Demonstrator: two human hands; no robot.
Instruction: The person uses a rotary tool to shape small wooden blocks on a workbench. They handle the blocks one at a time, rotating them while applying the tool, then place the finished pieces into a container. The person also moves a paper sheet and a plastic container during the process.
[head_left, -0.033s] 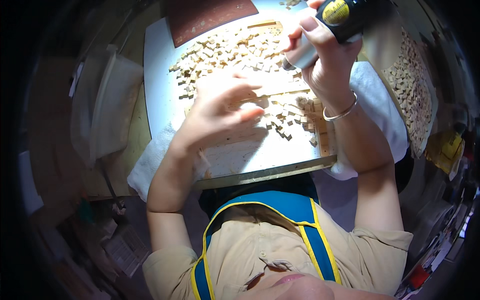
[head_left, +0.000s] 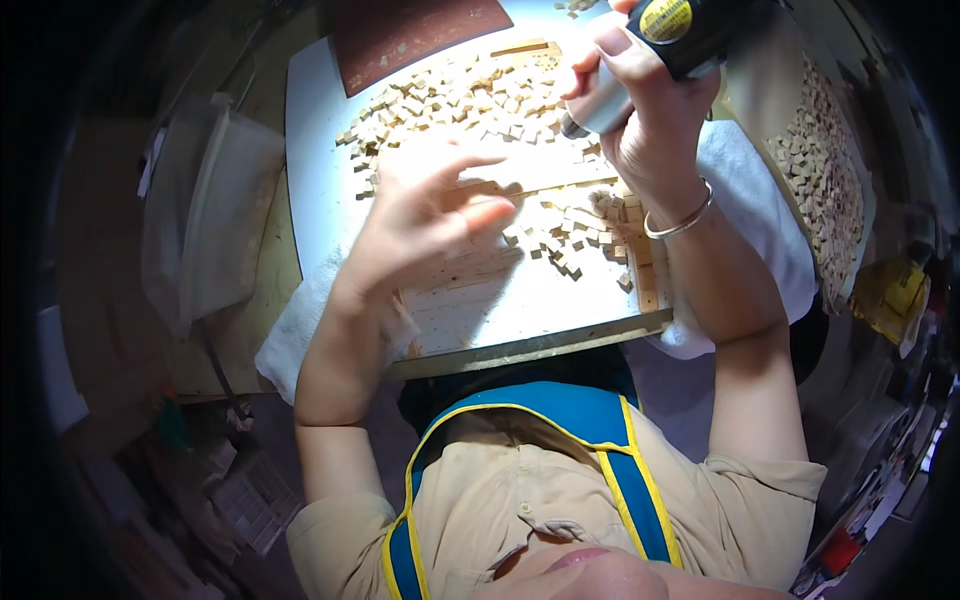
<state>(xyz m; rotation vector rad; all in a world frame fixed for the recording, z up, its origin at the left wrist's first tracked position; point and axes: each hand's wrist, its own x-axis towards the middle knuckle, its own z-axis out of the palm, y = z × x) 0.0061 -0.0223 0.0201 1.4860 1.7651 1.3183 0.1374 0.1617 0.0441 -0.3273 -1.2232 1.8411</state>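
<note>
My right hand [head_left: 648,115] is wrapped round a black hand-held power tool [head_left: 690,35] with a silver nose and a round yellow label. The tool's narrow tip points down and left over the white board [head_left: 320,180]. Left of it, my left hand [head_left: 425,205] hovers over the board, smeared by motion. Its thumb and fingers are apart, with nothing visible between them. Small wooden cubes [head_left: 470,95] lie heaped beyond that hand. A smaller group of cubes [head_left: 575,235] sits to its right, beside a wooden strip [head_left: 645,255]. Bright glare washes out part of the board.
A reddish-brown panel [head_left: 415,35] lies at the far edge. White towels [head_left: 305,315] flank the board. On the right, more cubes [head_left: 815,160] fill a tray, with a yellow bag [head_left: 890,300] nearby. A pale plastic bin [head_left: 225,200] stands at left.
My left hand has shifted slightly left, its thumb and fingers still apart. My right hand and the power tool look almost the same.
</note>
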